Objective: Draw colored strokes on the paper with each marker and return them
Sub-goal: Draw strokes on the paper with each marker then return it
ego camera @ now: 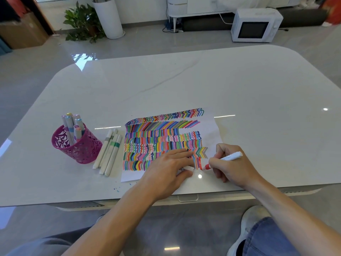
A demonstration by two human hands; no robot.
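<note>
One glossy white table (239,89), right hand (234,169) gripping red marker (230,157), left hand (166,170) flat on paper (212,126) (microwave (255,24) on floor (156,41) beyond)

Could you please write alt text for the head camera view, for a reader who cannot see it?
A person's right hand holds a red marker to a paper covered in rows of colored strokes, while the left hand lies flat on the sheet. Left of it on the white table are a pink cup of markers and four loose markers.

Red marker (224,159) tip-down on striped paper (212,126)
</note>
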